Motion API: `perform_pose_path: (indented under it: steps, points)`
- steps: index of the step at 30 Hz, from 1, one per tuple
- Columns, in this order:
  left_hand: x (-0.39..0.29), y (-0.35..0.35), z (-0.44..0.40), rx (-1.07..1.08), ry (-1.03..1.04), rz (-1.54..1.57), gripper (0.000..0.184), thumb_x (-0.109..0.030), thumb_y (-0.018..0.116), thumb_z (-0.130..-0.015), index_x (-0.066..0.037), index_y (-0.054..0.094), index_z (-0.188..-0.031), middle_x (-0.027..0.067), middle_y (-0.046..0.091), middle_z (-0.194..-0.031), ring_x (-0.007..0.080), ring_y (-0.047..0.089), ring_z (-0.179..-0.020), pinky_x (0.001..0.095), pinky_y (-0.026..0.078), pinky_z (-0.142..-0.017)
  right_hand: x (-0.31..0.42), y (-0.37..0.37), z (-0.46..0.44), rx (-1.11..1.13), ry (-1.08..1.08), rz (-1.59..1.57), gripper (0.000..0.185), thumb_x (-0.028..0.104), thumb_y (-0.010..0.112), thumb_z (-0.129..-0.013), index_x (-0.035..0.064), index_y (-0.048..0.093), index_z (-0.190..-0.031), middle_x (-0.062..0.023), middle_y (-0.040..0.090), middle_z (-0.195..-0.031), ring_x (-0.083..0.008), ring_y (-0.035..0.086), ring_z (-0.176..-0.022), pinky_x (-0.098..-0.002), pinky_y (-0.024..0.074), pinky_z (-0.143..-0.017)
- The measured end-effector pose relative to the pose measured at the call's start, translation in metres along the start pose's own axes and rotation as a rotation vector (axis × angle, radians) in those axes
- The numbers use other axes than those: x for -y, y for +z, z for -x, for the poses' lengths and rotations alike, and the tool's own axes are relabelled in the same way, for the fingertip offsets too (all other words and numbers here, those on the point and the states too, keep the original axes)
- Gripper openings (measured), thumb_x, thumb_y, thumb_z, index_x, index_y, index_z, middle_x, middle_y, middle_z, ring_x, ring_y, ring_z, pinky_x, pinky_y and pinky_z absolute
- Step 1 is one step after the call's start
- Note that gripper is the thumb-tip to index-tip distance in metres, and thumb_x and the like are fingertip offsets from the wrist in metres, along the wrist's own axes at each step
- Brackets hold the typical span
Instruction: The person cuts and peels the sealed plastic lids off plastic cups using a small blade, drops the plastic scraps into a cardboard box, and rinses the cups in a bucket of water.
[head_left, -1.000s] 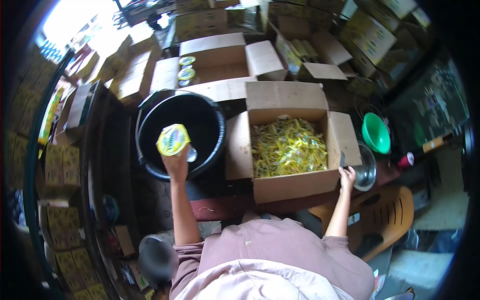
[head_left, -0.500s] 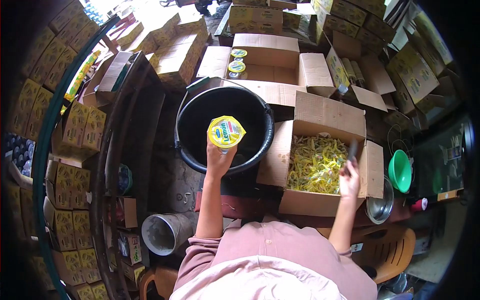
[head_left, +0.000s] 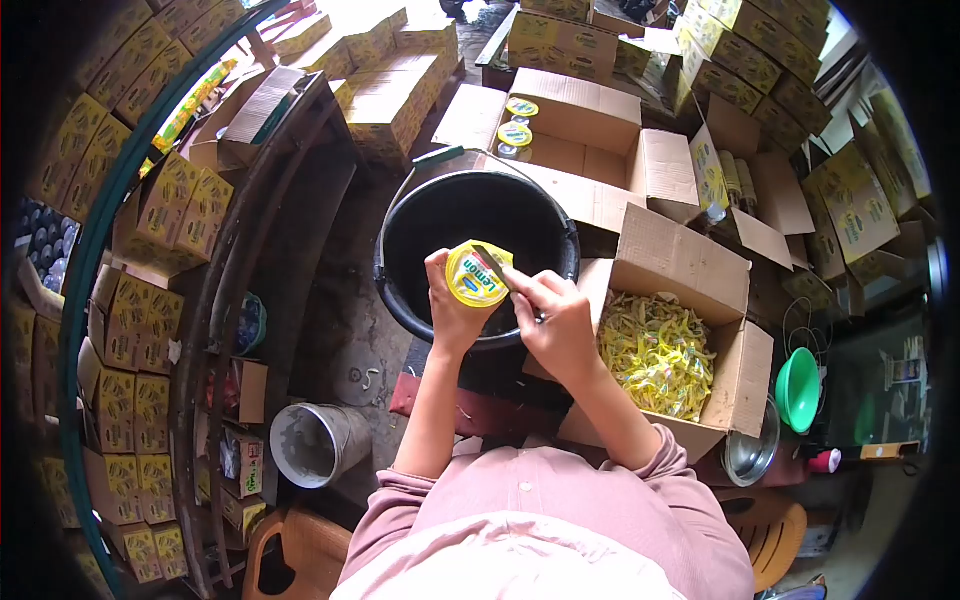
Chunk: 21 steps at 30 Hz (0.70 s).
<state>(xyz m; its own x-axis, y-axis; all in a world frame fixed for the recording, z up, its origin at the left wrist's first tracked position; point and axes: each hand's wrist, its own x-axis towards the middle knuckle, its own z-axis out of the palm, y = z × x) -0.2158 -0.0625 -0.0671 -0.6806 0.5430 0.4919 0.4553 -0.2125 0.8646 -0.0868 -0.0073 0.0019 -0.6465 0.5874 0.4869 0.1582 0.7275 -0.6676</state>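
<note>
My left hand (head_left: 455,320) is closed around a plastic drink cup (head_left: 468,284) with a yellow printed lid reading "Lemon", its top facing me. In my right hand (head_left: 557,325) is a dark, narrow knife (head_left: 489,258), gripped near the lid. The blade lies across the right part of the lid; whether it cuts in cannot be told. Both hands are over the near part of a large black bucket (head_left: 388,283), whose inside is dark. To the right, yellow film strips (head_left: 655,360) fill an open cardboard box (head_left: 685,262).
Behind the bucket, an open carton (head_left: 575,195) holds several lidded cups (head_left: 515,133). A grey pail (head_left: 320,445) stands at the lower left. A green bowl (head_left: 798,390) and a metal basin (head_left: 752,445) sit to the right. Stacked cartons (head_left: 135,400) line the left side.
My right hand has moved left with the knife, from above the strip-filled box to the cup's lid. The cup has turned in my left hand. The whole view has shifted.
</note>
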Motion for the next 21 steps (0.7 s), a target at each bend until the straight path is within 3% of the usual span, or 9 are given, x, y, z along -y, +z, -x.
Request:
perform_pose_path:
  steps: [7,21]
  points:
    - [-0.0014,-0.0015,0.0001,0.029,-0.007,-0.03,0.074,-0.008,0.083,-0.054,-0.006,0.033,-0.107,0.0111,0.054,-0.094,0.021,0.057,-0.086,0.0307,0.047,-0.075,-0.0004,0.0064,0.0003,0.019,-0.131,0.131,0.034,-0.002,0.059,-0.069,0.0078,0.064,-0.101,-0.0082,0.054,-0.069,-0.0242,0.052,-0.06,-0.0335,0.0408,-0.06]
    - [-0.0007,-0.0016,0.0012,0.07,-0.028,0.009,0.074,-0.007,0.083,-0.053,-0.007,0.032,-0.108,0.0116,0.055,-0.096,0.021,0.057,-0.087,0.0314,0.047,-0.077,-0.0012,0.0051,0.0002,0.026,-0.15,0.164,0.032,-0.003,0.059,-0.068,0.0062,0.065,-0.097,-0.0084,0.052,-0.069,-0.0243,0.053,-0.063,-0.034,0.0416,-0.061]
